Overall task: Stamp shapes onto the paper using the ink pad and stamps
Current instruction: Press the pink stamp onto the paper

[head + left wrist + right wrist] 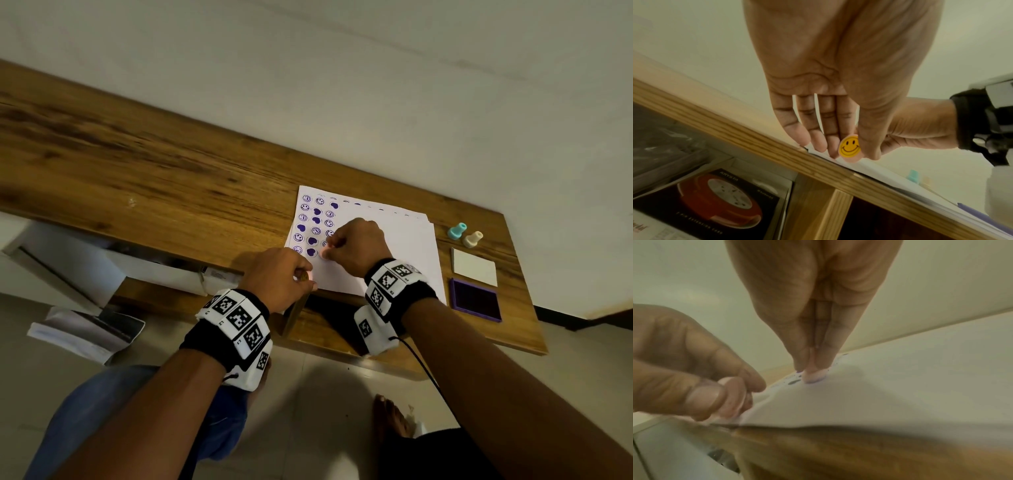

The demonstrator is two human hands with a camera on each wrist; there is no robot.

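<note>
A white paper stack (387,253) lies on the wooden table (171,178), with columns of purple smileys and hearts printed along its left side. My right hand (327,251) pinches a small pink stamp (815,377) and presses its face onto the sheet at the foot of the third column. My left hand (306,277) rests at the paper's near left corner, its thumb and fingers pinching a pink stamp (850,148) with a yellow smiley label. The open purple ink pad (476,299) sits right of the paper, its white lid (474,267) just behind it.
A teal stamp (457,231) and a beige stamp (472,238) stand behind the lid near the table's right end. A pale wall runs along the table's far side. Boxes (719,199) sit on a shelf under the tabletop; a booklet (85,330) lies on the floor.
</note>
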